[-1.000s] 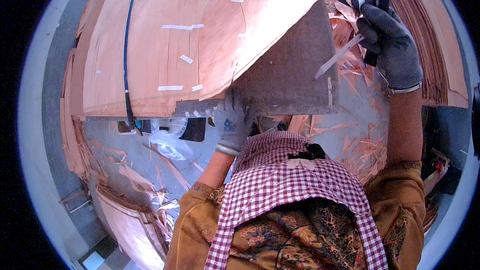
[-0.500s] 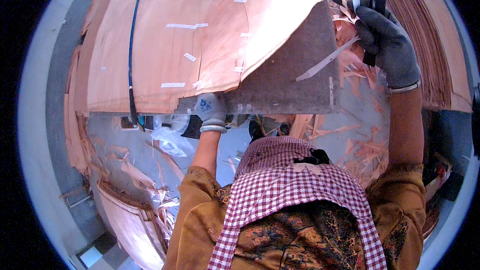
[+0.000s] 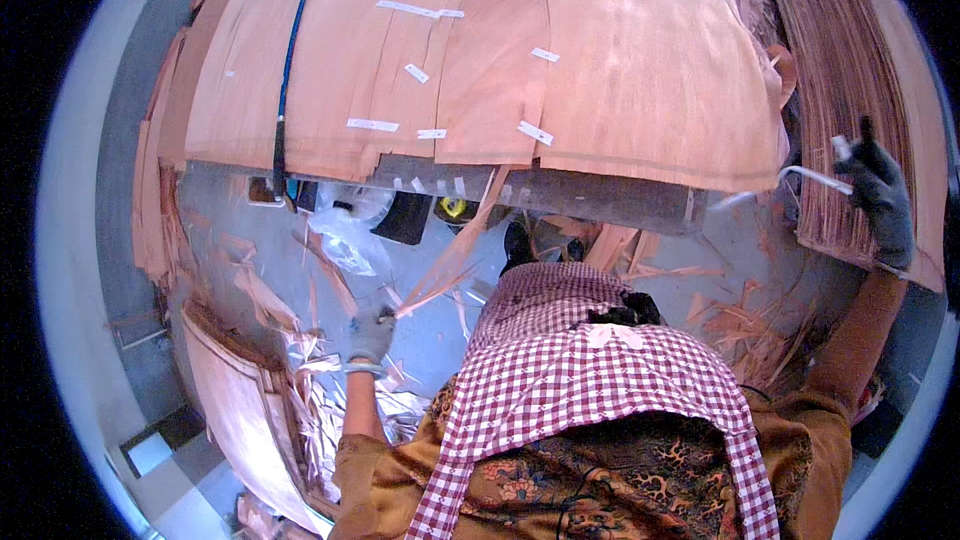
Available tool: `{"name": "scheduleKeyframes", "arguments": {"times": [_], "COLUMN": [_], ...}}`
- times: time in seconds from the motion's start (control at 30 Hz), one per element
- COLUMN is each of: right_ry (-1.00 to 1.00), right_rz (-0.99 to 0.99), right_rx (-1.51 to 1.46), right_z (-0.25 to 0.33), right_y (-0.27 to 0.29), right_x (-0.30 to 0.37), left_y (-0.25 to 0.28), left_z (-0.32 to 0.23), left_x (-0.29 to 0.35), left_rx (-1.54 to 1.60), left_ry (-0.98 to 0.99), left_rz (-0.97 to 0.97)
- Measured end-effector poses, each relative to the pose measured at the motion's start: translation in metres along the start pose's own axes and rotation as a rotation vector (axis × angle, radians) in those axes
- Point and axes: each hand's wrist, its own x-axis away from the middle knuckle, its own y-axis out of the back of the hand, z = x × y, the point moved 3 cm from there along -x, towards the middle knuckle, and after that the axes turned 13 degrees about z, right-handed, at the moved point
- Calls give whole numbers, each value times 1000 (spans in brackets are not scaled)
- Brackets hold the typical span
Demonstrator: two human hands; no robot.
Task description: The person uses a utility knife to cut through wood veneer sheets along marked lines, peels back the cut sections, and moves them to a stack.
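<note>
A wide sheet of pinkish wood veneer (image 3: 640, 80) lies over a dark board (image 3: 610, 202). White tape pieces (image 3: 372, 125) cross its seams. My gloved left hand (image 3: 372, 334), below the board's front edge, is closed on the end of a thin veneer strip (image 3: 450, 262), which slants up to that edge. Out to the right, my gloved right hand (image 3: 880, 202) is closed on a white tape strip (image 3: 818, 178) that trails to the left. A dark narrow piece juts up from this hand; I cannot tell whether it is a tool or a finger.
At the right stands a tall stack of brown veneer (image 3: 835, 60). A blue-black strap (image 3: 290, 50) crosses the sheet's left side. Veneer scraps (image 3: 735, 310) and a clear plastic bag (image 3: 350, 240) lie on the floor. A pale curved bundle (image 3: 235, 390) stands at lower left.
My left hand has come down from the sheet's edge with a veneer strip. My right hand has moved right and down, carrying tape. The sheet's right part now lies flat over the dark board.
</note>
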Motion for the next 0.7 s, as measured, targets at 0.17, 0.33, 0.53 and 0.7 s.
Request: {"name": "scheduleKeyframes", "arguments": {"times": [0.17,0.33,0.53,0.7], "right_ry": [64,-1,163,244], "right_rz": [-131,460,797,819], "right_rx": [-92,-245,-643,-645], "right_z": [28,41,33,55], "right_y": [-12,-130,-246,-330], "right_x": [17,-20,-72,-106], "left_y": [41,106,139,148], "left_z": [41,39,33,22], "left_x": [-2,26,34,47], "left_rx": [-111,1,161,203], "left_ry": [190,243,69,23], "left_rz": [-180,-126,-196,-227]}}
